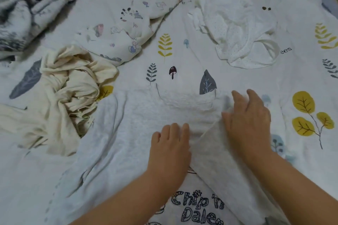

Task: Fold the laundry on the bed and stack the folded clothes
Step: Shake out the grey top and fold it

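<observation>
Two hands are on a white shirt that lies flat on the bed, in the lower middle of the frame. We go from left to right.

In the upper left corner we see a grey and white blanket, all bunched up. Below it, at the left side, lies a cream cloth in a crumpled heap. Its edge touches the white shirt. Up in the top middle is a light cloth with little animal pictures, also not folded.

The white shirt has its neck hole pointing to the top of the frame. At the bottom we can read the words "Chip 'n Dale" on it. One side of the shirt is turned over in a long strip that runs down to the lower right.

Our left hand lies flat on the middle of the shirt, fingers straight and close together, pressing down. Our right hand is just beside it, resting on the top of the turned-over strip. Its fingers are spread and a bit bent, and we cannot tell if they pinch the cloth.

In the upper right lies a white dotted cloth in a loose heap, well apart from the hands.
</observation>
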Demonstrator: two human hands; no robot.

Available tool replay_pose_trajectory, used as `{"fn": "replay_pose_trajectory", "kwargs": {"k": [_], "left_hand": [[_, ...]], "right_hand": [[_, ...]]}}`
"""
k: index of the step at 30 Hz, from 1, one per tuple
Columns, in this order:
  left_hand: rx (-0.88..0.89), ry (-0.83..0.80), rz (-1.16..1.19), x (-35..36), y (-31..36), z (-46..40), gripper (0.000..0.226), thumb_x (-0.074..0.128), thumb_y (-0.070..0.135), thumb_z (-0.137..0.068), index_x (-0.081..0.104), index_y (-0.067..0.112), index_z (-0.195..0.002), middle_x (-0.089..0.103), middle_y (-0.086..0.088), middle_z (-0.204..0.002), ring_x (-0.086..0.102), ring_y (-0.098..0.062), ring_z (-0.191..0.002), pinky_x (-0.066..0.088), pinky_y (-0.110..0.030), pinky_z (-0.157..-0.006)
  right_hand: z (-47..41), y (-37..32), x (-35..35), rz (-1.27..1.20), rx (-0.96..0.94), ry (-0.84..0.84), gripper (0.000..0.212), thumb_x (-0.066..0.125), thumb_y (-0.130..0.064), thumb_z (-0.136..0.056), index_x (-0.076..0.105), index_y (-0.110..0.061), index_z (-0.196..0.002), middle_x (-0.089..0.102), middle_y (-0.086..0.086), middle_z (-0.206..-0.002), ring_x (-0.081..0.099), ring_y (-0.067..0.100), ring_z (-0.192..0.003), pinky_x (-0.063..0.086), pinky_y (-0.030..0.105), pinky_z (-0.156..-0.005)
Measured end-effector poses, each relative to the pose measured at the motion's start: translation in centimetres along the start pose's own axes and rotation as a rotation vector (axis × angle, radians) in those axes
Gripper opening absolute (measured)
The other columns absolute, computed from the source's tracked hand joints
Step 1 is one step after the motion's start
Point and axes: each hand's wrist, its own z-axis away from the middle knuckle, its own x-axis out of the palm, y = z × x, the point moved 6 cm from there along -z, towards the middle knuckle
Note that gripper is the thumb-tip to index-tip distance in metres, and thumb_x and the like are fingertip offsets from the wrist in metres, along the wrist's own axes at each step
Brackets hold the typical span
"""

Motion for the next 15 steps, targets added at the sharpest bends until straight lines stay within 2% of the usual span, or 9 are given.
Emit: {"fn": "replay_pose_trajectory", "kwargs": {"k": [1,2,3,4,5,8,11,13,15], "left_hand": [[-0.007,-0.139,-0.003,0.8,-0.5,0.4,0.065,0.064,0.039,-0.079,0.046,0.013,-0.136,0.051,-0.013,-0.130,0.052,-0.029,-0.118,0.043,-0.044,-0.095],[-0.004,-0.283,-0.003,1.9,-1.1,0.9,0.068,0.047,0.044,-0.091,0.023,0.016,-0.148,0.026,-0.014,-0.150,0.027,-0.029,-0.139,0.024,-0.049,-0.110],[0.015,-0.360,0.017,2.5,-1.6,1.3,0.067,0.033,0.048,-0.096,0.005,0.020,-0.151,0.003,-0.008,-0.158,0.005,-0.024,-0.145,0.006,-0.049,-0.115],[0.029,-0.379,0.027,2.6,-2.1,1.5,0.065,0.029,0.048,-0.098,0.001,0.023,-0.151,-0.004,-0.004,-0.158,-0.001,-0.021,-0.145,0.000,-0.047,-0.115],[0.026,-0.317,0.062,2.0,-2.8,1.4,0.061,0.033,0.044,-0.098,0.011,0.022,-0.150,0.004,-0.005,-0.158,0.006,-0.021,-0.144,0.005,-0.044,-0.115],[-0.081,0.038,0.236,-2.7,-6.8,0.6,0.040,0.058,0.005,-0.080,0.058,0.004,-0.120,0.052,-0.020,-0.125,0.049,-0.035,-0.113,0.039,-0.042,-0.095],[-0.320,0.276,0.257,-6.2,-14.1,0.4,0.045,0.051,-0.015,-0.071,0.058,-0.006,-0.114,0.052,-0.027,-0.115,0.049,-0.041,-0.106,0.035,-0.039,-0.091],[-0.490,0.228,0.358,-6.2,-18.4,0.6,0.039,0.046,-0.011,-0.081,0.050,-0.003,-0.119,0.050,-0.018,-0.110,0.047,-0.033,-0.101,0.033,-0.036,-0.090],[-0.608,0.060,0.542,-4.9,-20.4,1.0,0.031,0.051,0.001,-0.089,0.045,0.006,-0.118,0.048,-0.003,-0.098,0.044,-0.021,-0.094,0.037,-0.033,-0.082]], "right_hand": [[1.3,-0.9,1.0,0.028,-0.042,-0.108,0.055,0.052,-0.029,-0.093,0.038,-0.006,-0.141,0.029,0.030,-0.146,0.028,0.041,-0.136,0.025,0.053,-0.107],[2.8,-1.4,2.4,0.078,-0.073,-0.274,0.062,0.039,-0.039,-0.097,0.021,-0.012,-0.149,0.013,0.023,-0.154,0.010,0.034,-0.144,0.011,0.051,-0.114],[4.0,-1.3,3.8,0.133,-0.082,-0.433,0.066,0.023,-0.048,-0.097,0.001,-0.017,-0.151,-0.003,0.015,-0.158,-0.007,0.028,-0.146,0.000,0.047,-0.116],[4.7,-1.1,4.7,0.181,-0.080,-0.525,0.067,0.011,-0.053,-0.095,-0.013,-0.021,-0.149,-0.014,0.011,-0.157,-0.018,0.024,-0.144,-0.007,0.044,-0.116],[4.7,-0.9,5.0,0.208,-0.068,-0.558,0.067,0.007,-0.055,-0.094,-0.018,-0.022,-0.147,-0.019,0.009,-0.156,-0.022,0.023,-0.143,-0.009,0.044,-0.116],[3.8,-2.5,3.8,0.177,-0.050,-0.544,0.066,0.019,-0.051,-0.097,-0.005,-0.020,-0.150,-0.008,0.012,-0.158,-0.012,0.027,-0.145,-0.001,0.047,-0.116],[3.6,-5.5,1.5,0.055,-0.135,-0.419,0.057,0.036,-0.042,-0.096,0.021,-0.019,-0.147,0.016,0.012,-0.154,0.010,0.027,-0.143,0.011,0.045,-0.116],[4.6,-7.8,0.6,-0.051,-0.213,-0.418,0.054,0.039,-0.038,-0.096,0.029,-0.019,-0.145,0.024,0.010,-0.151,0.019,0.025,-0.140,0.015,0.039,-0.115],[5.9,-9.6,0.4,-0.128,-0.244,-0.465,0.051,0.036,-0.039,-0.097,0.028,-0.021,-0.144,0.024,0.005,-0.150,0.020,0.019,-0.138,0.016,0.031,-0.114]]}}
